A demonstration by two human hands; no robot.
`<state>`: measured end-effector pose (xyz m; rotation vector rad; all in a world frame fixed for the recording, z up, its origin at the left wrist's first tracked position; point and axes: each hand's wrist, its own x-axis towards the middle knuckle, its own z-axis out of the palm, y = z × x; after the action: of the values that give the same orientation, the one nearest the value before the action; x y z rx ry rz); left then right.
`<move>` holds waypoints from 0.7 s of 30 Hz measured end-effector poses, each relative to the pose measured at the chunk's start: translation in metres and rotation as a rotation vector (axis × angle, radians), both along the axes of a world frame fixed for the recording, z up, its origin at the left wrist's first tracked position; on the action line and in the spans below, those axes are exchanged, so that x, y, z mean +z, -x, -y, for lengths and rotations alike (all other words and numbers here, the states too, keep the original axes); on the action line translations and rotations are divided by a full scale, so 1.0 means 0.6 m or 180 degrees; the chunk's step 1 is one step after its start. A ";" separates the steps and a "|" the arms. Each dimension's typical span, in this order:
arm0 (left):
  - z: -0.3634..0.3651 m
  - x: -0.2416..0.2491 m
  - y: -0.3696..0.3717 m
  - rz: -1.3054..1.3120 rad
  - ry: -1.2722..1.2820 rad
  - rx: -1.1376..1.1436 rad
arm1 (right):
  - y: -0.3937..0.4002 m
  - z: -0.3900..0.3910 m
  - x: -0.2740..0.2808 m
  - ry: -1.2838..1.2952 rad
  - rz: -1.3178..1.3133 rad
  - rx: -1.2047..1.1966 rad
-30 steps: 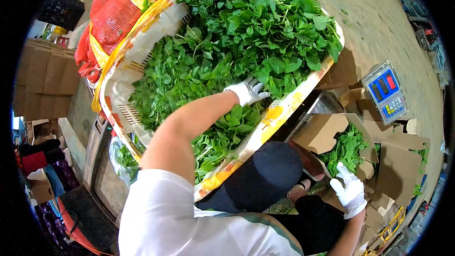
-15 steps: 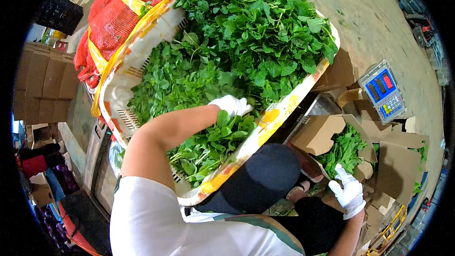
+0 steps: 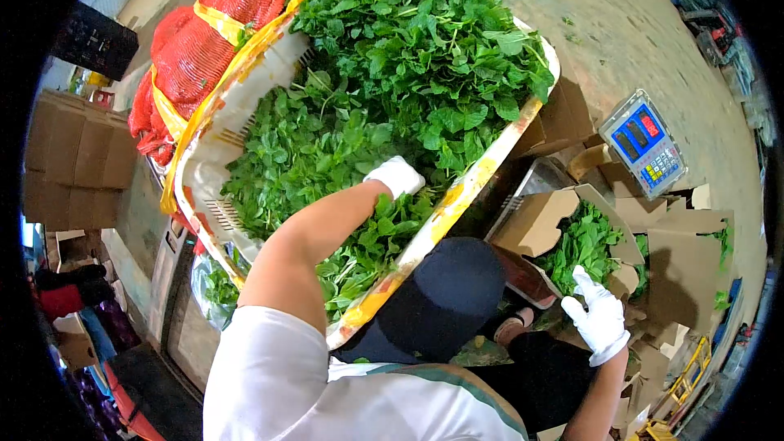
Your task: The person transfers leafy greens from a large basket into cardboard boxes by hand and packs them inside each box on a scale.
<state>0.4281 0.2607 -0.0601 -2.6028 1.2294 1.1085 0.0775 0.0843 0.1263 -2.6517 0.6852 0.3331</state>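
My left hand [image 3: 397, 177], in a white glove, presses down among leafy green mint [image 3: 314, 143] inside a large white crate [image 3: 214, 175]. Its fingers are hidden from view, so what they grip cannot be seen. A taller heap of mint [image 3: 425, 49] fills the crate's far side. On the right, my gloved right hand [image 3: 597, 317] is open and holds nothing, with thumb and fingers apart. It hovers beside an open cardboard box [image 3: 535, 224] with bunches of mint [image 3: 581, 249] in it.
Behind the box stands a digital scale display [image 3: 645, 145]. Red mesh sacks [image 3: 196, 53] lie against the crate's far left side. Stacked cartons [image 3: 77, 159] are at left, and another open carton [image 3: 686, 273] is at right. My knee [image 3: 453, 290] is below the crate.
My left hand has turned and sunk its fingers into the mint, where they showed before. My right hand stays open near the box. The view has shifted slightly.
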 end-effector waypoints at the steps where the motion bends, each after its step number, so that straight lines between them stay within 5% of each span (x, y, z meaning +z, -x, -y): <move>1: -0.010 0.007 -0.006 0.0155 0.0156 -0.0663 | 0.004 0.001 0.000 -0.0005 0.0027 -0.0027; 2: -0.022 0.015 -0.016 0.0494 0.0263 -0.1350 | 0.007 0.000 0.002 -0.0016 0.0056 -0.0059; 6: -0.063 0.081 -0.061 0.0716 0.1964 -0.0489 | 0.017 0.000 0.008 -0.0027 0.0081 -0.0087; 10: -0.088 0.137 -0.123 -0.3028 0.3643 0.1539 | 0.025 -0.005 0.021 0.0056 0.0211 -0.0030; 11: -0.102 0.171 -0.130 -0.2353 0.3464 0.1647 | 0.028 -0.007 0.022 0.0084 0.0278 -0.0033; 14: -0.153 0.164 -0.203 -0.2791 0.3922 0.1457 | 0.036 -0.012 0.029 0.0055 0.0356 -0.0112; 17: -0.118 0.234 -0.174 -0.3848 0.4248 0.2497 | 0.045 -0.012 0.031 0.0079 0.0403 -0.0189; 21: -0.075 0.315 -0.112 -0.3926 0.4322 0.1995 | 0.056 -0.007 0.033 0.0140 0.0372 -0.0286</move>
<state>0.4954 0.3057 0.1290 -3.2065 1.7375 3.2984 0.0439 0.0885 0.1462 -2.6466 0.7791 0.1384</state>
